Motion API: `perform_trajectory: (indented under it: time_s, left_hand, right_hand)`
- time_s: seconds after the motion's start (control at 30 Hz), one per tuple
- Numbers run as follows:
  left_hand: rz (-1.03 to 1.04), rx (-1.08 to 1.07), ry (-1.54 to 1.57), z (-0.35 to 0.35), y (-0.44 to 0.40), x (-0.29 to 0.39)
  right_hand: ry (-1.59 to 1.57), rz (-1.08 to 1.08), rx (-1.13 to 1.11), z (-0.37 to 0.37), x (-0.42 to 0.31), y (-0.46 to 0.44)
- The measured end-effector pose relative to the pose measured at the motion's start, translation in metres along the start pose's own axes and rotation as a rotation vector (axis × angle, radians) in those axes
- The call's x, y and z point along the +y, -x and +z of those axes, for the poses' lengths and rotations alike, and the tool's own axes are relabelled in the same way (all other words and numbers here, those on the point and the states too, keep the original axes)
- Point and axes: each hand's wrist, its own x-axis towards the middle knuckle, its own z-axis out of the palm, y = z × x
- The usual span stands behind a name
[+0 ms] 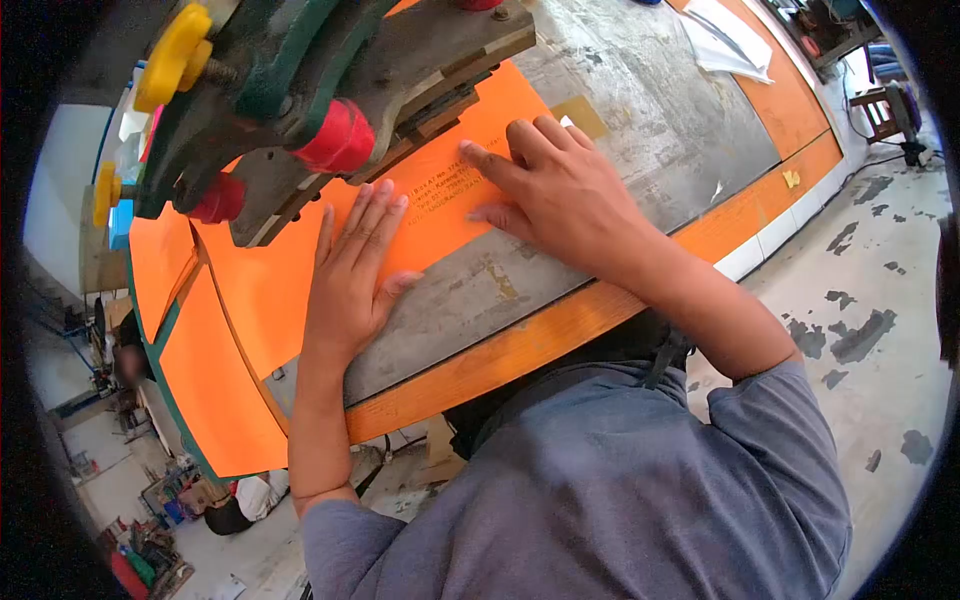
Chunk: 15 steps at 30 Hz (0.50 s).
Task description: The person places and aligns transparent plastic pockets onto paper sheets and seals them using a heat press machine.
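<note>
An orange printed sheet (440, 215) lies on the grey metal table top (450, 310), its far part under the dark machine frame (430, 70). My left hand (362, 260) rests flat on the sheet's near side, fingers stretched toward the machine, thumb out to the right. Over the right end of the sheet is my right hand (560, 185), with its index finger extended onto the sheet near the black text and its thumb apart, at the near edge. No object shows between the fingers of either hand.
More orange sheets (215, 390) lie at the left. Red-wrapped parts (338, 137) and yellow knobs (172, 60) are on the machine. White papers (725, 42) lie at the back right. An orange wooden edge (500, 365) borders the table. Someone's dark-haired head (228, 517) shows at lower left.
</note>
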Motion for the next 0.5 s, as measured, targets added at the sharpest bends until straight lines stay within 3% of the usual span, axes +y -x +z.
perform_trajectory:
  time_s: [0.5]
  left_hand:
    - [-0.023, -0.042, 0.011, -0.0034, -0.0011, -0.0021]
  right_hand:
    - [0.032, -0.005, 0.028, 0.0076, 0.0031, -0.0001]
